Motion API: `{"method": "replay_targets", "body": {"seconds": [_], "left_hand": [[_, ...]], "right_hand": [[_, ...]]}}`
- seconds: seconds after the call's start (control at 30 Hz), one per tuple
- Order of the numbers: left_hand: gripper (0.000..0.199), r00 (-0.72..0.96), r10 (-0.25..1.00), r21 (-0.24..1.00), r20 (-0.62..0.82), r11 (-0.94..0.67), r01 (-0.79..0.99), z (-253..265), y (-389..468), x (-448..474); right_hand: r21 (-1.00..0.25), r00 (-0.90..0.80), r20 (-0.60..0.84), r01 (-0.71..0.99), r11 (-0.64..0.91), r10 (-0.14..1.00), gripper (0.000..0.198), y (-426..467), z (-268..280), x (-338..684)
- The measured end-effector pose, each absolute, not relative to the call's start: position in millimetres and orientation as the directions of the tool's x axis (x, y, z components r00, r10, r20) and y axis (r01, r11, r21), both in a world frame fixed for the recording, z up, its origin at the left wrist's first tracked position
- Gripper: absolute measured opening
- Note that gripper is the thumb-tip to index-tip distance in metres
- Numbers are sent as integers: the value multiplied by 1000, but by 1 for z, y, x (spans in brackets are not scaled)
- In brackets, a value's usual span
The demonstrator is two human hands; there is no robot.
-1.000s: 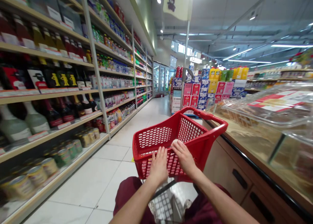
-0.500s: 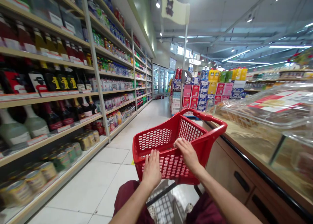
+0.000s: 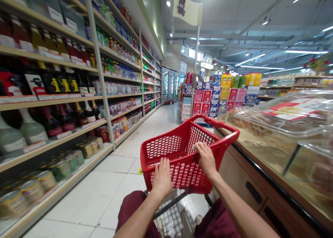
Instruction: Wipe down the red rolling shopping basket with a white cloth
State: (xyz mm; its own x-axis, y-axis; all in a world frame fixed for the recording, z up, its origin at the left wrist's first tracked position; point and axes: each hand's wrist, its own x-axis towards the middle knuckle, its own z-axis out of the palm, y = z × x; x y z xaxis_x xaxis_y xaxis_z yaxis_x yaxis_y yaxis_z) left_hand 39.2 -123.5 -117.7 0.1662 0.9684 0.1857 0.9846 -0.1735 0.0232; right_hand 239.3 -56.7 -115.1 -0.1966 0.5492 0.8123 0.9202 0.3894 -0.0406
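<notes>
A red plastic shopping cart (image 3: 166, 146) with perforated walls stands close in front of me, turned sideways, its handle at the right. My left hand (image 3: 162, 178) lies flat on the cart's near side, fingers together and stretched out over the rim. Further right, my right hand (image 3: 206, 159) bends its fingers over the same rim. A bit of crumpled white cloth (image 3: 194, 146) shows at its fingertips; most of it is hidden under the fingers. The part of the basket that I see inside holds no goods.
Shelves of bottles and cans (image 3: 65, 127) line the left side. A wooden counter (image 3: 249, 165) with clear plastic packs (image 3: 293, 113) runs along the right, near the cart handle. Stacked drink boxes (image 3: 205, 101) and a flag pole (image 3: 196, 64) stand ahead; tiled floor (image 3: 93, 186) lies between.
My right hand has slid right along the cart's near rim, taking the white cloth with it. My left hand stays in about the same place.
</notes>
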Motion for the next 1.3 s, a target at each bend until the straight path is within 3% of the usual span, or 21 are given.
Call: {"method": "replay_targets", "body": {"seconds": [0.17, 0.37, 0.6, 0.77, 0.93, 1.13, 1.3], "left_hand": [[76, 197, 967, 34, 160, -204, 978, -116, -121, 39], [73, 125, 970, 61, 210, -141, 988, -119, -114, 27], [74, 92, 970, 66, 226, -110, 992, -121, -99, 28], [73, 107, 970, 86, 216, -128, 988, -122, -88, 35], [73, 144, 966, 107, 216, -170, 980, -122, -79, 38], [74, 86, 977, 155, 193, -117, 981, -119, -68, 34], [75, 145, 979, 207, 144, -173, 963, -113, -59, 61]], "right_hand": [[118, -487, 741, 772, 624, 462, 44, -65, -127, 213], [22, -259, 785, 919, 393, 562, 48, -51, -110, 255], [123, -480, 687, 817, 563, 545, 45, -44, -117, 241], [-1, -247, 761, 924, 382, 600, 44, -26, -111, 251], [94, -467, 689, 816, 570, 554, 47, -23, -122, 227], [-98, -190, 777, 905, 413, 601, 50, -5, -122, 245], [-28, -402, 737, 785, 618, 544, 44, -2, -136, 217]]}}
